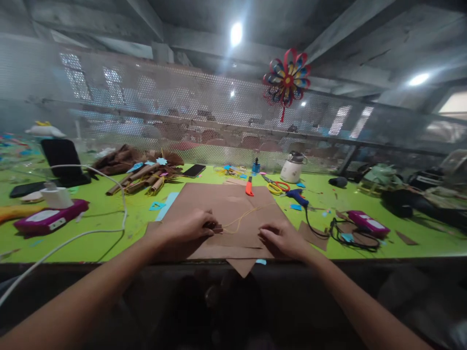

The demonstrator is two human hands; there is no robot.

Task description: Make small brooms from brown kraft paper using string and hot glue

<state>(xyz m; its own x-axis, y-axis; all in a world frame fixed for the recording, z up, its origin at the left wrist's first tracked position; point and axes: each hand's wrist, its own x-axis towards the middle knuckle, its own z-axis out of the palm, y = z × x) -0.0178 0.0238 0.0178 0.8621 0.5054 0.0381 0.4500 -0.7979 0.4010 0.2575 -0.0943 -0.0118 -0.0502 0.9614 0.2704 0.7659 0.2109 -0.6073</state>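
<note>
My left hand (195,226) is closed on a small brown paper roll (218,228) above the left part of a brown cardboard sheet (211,201). Thin yellow string (240,222) trails from the roll to the right in a loose loop across the sheet. My right hand (279,237) rests at the sheet's right side, its fingers loosely bent and slightly apart, with nothing visible in them. Beyond the hands, an orange-handled cutter (249,187) lies on the sheet's far edge.
Scissors (277,186) and a blue glue gun (297,196) lie to the right, its black cord (352,243) coiled beside a purple power strip (368,222). Brown paper rolls (146,177) are piled at back left. A white cable (122,209) loops near my left arm.
</note>
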